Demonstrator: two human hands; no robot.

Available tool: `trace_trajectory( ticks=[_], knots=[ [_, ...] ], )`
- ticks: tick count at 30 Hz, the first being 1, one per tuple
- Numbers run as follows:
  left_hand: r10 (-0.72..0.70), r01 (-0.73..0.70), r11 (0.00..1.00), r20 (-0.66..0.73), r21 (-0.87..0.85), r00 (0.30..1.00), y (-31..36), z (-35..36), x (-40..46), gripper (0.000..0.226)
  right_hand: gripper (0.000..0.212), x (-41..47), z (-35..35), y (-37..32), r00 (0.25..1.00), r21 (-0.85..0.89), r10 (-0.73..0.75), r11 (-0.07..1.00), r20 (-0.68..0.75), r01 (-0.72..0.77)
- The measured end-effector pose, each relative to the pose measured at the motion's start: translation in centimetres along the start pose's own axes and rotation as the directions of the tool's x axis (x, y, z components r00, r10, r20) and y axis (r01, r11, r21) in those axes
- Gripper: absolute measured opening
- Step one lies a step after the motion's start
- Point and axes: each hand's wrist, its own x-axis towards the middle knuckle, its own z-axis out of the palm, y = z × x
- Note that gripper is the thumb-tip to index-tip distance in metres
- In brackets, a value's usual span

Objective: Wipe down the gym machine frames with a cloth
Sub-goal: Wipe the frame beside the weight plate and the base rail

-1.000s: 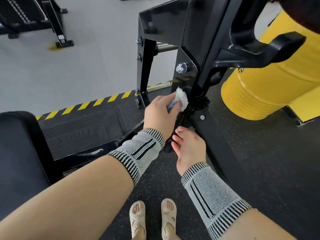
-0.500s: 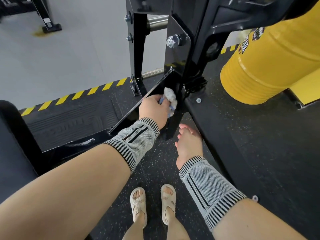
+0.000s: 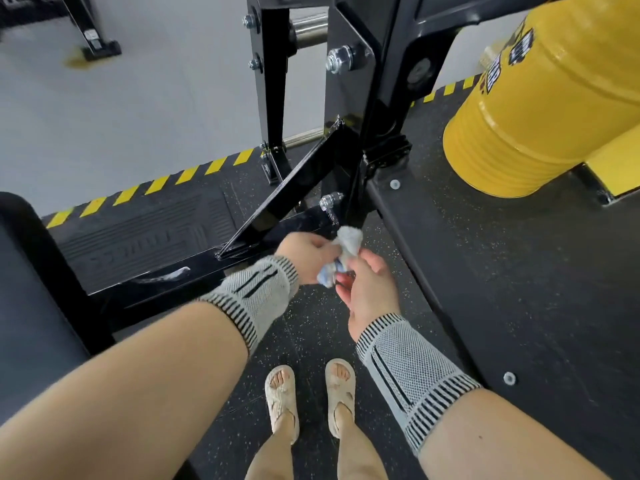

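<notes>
While both hands (image 3: 308, 252) (image 3: 367, 284) pinch the cloth (image 3: 346, 242) just off the frame (image 3: 294, 188), regrip underway; next, press cloth on frame at 11 o'clock.

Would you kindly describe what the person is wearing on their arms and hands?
Both hands, left hand and right hand, are bare. Each wrist wears a grey knitted mesh wrist sleeve with black-and-white striped cuffs and two black lines along its length. The forearms are uncovered.
</notes>
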Motion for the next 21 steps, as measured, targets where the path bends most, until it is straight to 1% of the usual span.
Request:
trace_trajectory(
  ticks=[1, 3, 6, 7, 9, 11, 12, 14, 16, 18, 21],
  knots=[
    [-0.033, 0.033, 0.999, 0.036, -0.014, 0.999, -0.7, 0.4, -0.3, 0.020, 0.020, 0.1, 0.0, 0.7, 1.000, -0.034, -0.002, 0.999, 0.014, 0.003],
    [-0.075, 0.084, 0.986, 0.068, -0.142, 0.995, -2.0, 1.2, -0.5, 0.021, 0.021, 0.6, 0.2, 2.3, 0.999, -0.152, -0.036, 0.988, -0.004, 0.035],
    [-0.084, 0.105, 0.945, 0.080, -0.309, 0.993, -3.8, 1.8, 0.0, 0.022, 0.009, 1.9, 0.5, 4.7, 0.993, -0.307, -0.094, 0.949, -0.065, 0.070],
    [-0.073, 0.102, 0.930, 0.094, -0.353, 0.993, -4.3, 1.8, 0.3, 0.021, 0.003, 2.5, 0.6, 5.3, 0.989, -0.318, -0.108, 0.945, -0.104, 0.070],
    [-0.040, 0.075, 0.906, 0.093, -0.417, 0.995, -5.1, 1.8, 1.0, 0.028, 0.006, 3.4, 0.6, 5.8, 0.971, -0.287, -0.123, 0.956, -0.207, 0.060],
    [-0.010, 0.035, 0.893, 0.058, -0.449, 0.998, -6.0, 1.8, 1.6, 0.034, 0.010, 4.0, 0.9, 5.7, 0.948, -0.196, -0.106, 0.979, -0.301, 0.047],
    [0.001, 0.013, 0.892, 0.031, -0.451, 1.000, -6.3, 1.8, 1.8, 0.035, 0.010, 4.6, 1.0, 5.4, 0.939, -0.145, -0.103, 0.988, -0.329, 0.057],
    [0.020, -0.030, 0.884, -0.026, -0.467, 0.999, -6.7, 2.0, 2.6, 0.035, 0.011, 6.0, 1.6, 4.4, 0.922, -0.095, -0.158, 0.987, -0.354, 0.133],
    [0.038, -0.076, 0.862, -0.086, -0.502, 0.996, -7.4, 2.6, 3.6, 0.036, 0.015, 8.0, 2.5, 3.0, 0.904, -0.149, -0.265, 0.963, -0.336, 0.227],
    [0.037, -0.094, 0.832, -0.115, -0.546, 0.993, -8.5, 3.4, 4.8, 0.040, 0.012, 10.2, 3.3, 2.0, 0.876, -0.243, -0.359, 0.926, -0.322, 0.289],
    [-0.016, -0.065, 0.770, -0.120, -0.635, 0.993, -11.5, 5.5, 6.4, 0.042, 0.012, 12.9, 3.5, 3.4, 0.836, -0.289, -0.423, 0.897, -0.350, 0.334]
  ],
)
